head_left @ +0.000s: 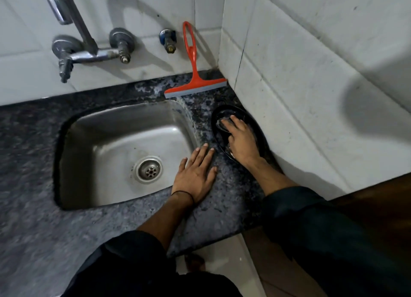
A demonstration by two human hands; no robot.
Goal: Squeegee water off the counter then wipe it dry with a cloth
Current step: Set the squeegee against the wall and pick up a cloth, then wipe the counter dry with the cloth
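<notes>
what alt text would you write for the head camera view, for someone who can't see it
A person's right hand reaches into a black oval dish beside a steel sink, while the left hand rests flat on the wet granite counter. An orange squeegee leans untouched against the tiled wall behind.

kitchen | steel sink [124, 141] | wall tap [89, 52] | granite counter [33, 219]

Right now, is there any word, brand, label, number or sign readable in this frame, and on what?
None can be read.
Orange squeegee: no print shows on its handle or blade.
Taps and sink: no marking visible.
Black dish under the right hand: glare only, no text.
Wall tiles: plain, with smudges.
</notes>
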